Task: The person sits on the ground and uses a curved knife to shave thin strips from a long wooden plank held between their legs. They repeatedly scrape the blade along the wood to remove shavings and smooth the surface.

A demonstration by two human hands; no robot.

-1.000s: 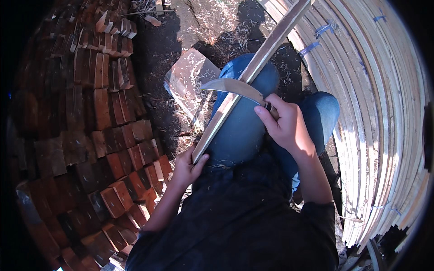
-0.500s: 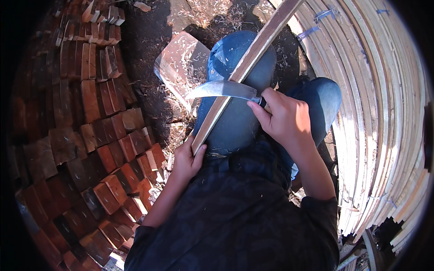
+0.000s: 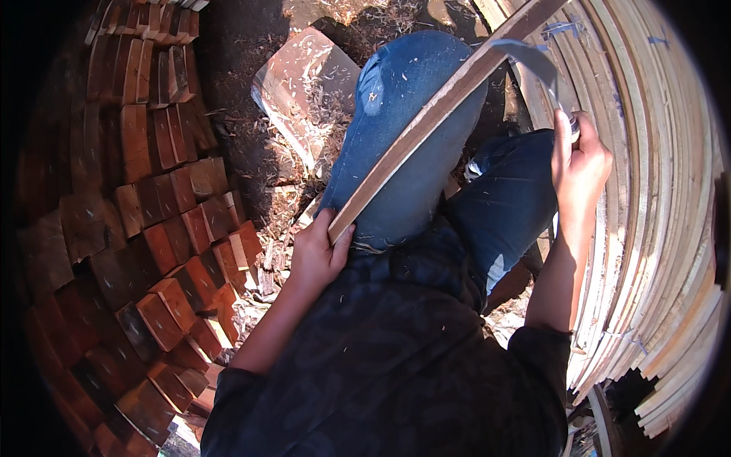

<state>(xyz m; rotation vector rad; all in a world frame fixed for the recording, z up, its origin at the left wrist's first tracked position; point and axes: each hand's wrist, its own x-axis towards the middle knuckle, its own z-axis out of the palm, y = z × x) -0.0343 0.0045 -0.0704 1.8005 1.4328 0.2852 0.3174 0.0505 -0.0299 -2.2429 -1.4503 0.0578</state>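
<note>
A long, narrow wooden strip [image 3: 426,128] lies slantwise across my raised thigh, running from my lap up to the far right beyond the upper edge. Around its near end my left hand [image 3: 320,247] is closed, thumb on one side and fingers on the other. Off to the right, my right hand [image 3: 582,164] grips the short handle of a curved knife [image 3: 537,67]. The knife's blade arcs up and leftward, its tip close to the strip's far part; whether they touch I cannot tell. Most of the handle is hidden in my fist.
Stacked reddish-brown wooden blocks [image 3: 156,251] fill the left side. On the right lies a big bundle of long pale strips [image 3: 632,190] with blue ties. A square slab [image 3: 308,84] strewn with shavings rests on the ground beyond my knee, with more shavings around it.
My right hand has carried the knife away from the middle of the strip, up and to the right. My left hand keeps hold, while the strip has tilted slightly more to the right.
</note>
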